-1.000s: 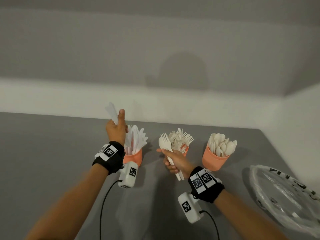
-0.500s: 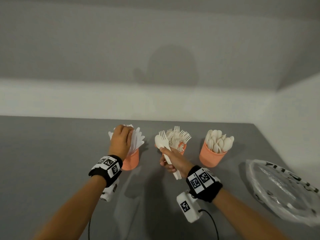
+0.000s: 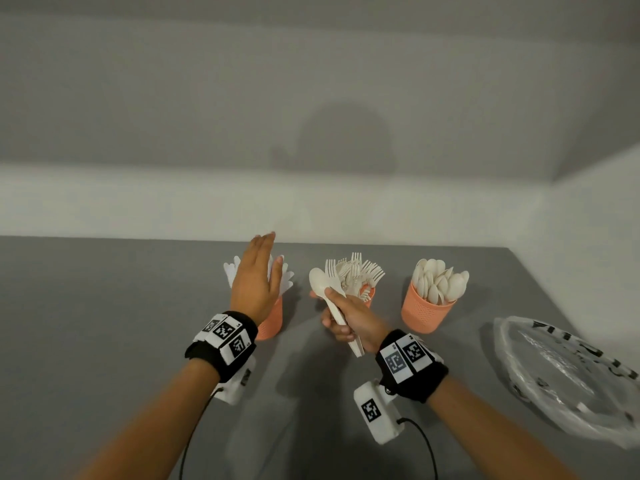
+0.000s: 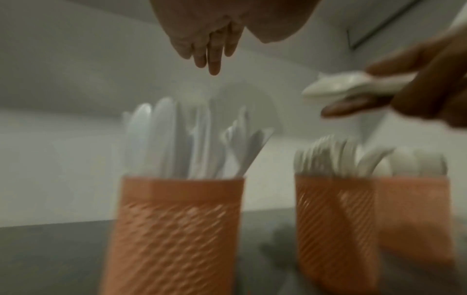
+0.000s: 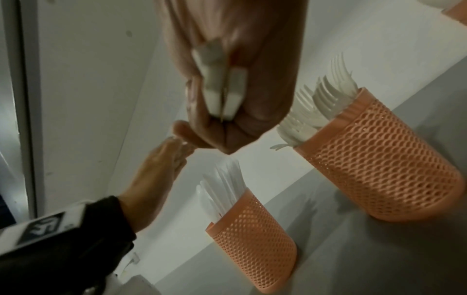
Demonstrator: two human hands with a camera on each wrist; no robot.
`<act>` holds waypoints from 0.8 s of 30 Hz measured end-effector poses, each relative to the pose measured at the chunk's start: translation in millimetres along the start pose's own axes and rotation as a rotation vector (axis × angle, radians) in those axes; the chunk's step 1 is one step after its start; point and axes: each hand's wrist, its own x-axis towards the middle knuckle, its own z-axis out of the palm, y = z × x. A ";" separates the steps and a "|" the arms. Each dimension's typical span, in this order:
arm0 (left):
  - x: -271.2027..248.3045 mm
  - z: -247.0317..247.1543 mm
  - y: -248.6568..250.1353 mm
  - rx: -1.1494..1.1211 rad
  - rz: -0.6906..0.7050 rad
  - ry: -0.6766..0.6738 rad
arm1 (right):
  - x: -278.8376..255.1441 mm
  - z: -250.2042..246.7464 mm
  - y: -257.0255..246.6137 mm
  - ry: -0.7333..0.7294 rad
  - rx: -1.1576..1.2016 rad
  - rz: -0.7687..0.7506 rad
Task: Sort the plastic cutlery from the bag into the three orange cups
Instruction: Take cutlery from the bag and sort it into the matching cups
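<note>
My right hand (image 3: 349, 315) has its fingers (image 5: 199, 137) curled tight round the handles of a cream plastic spoon (image 3: 320, 281) and a cream plastic fork (image 3: 333, 271); both heads stick up past my thumb, and the handle ends poke out below my palm. My left hand (image 3: 254, 282) holds nothing, its fingers (image 4: 213, 57) straight and together, lifted just above the white plastic knives (image 4: 171, 139).

Those knives stand upright in the orange mesh plastic cup (image 5: 255, 255) directly below my left fingers. Just beyond my right fingers is the second orange mesh cup (image 5: 384, 165), packed with cream plastic forks (image 3: 362, 273), tines up. Further out to the right of my right hand, apart from it, the third orange mesh cup (image 3: 424, 315) is full of cream plastic spoons (image 3: 440, 280), bowls up. All three cups stand in a row on the grey desk (image 3: 104, 323), near the white wall (image 3: 311, 133).

Well off to the right of my right hand, the clear plastic bag with black lettering (image 3: 571, 372) lies flat on the desk. Whether any cutlery is inside it I cannot tell.

Black wristbands with square printed markers (image 3: 225, 342) wrap both wrists.
</note>
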 end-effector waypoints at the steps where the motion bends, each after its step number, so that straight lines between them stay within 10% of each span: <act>1: -1.4 -0.6 9.8 -0.078 -0.010 0.048 | 0.2 0.2 0.2 0.009 0.008 -0.017; 14: -24.7 43.1 79.9 -0.557 -0.402 -0.131 | -29.0 -5.7 -1.9 0.341 -0.716 -0.318; 24: -27.0 39.9 101.6 -0.915 -0.469 -0.096 | -62.1 -44.5 6.3 0.529 -0.592 -0.311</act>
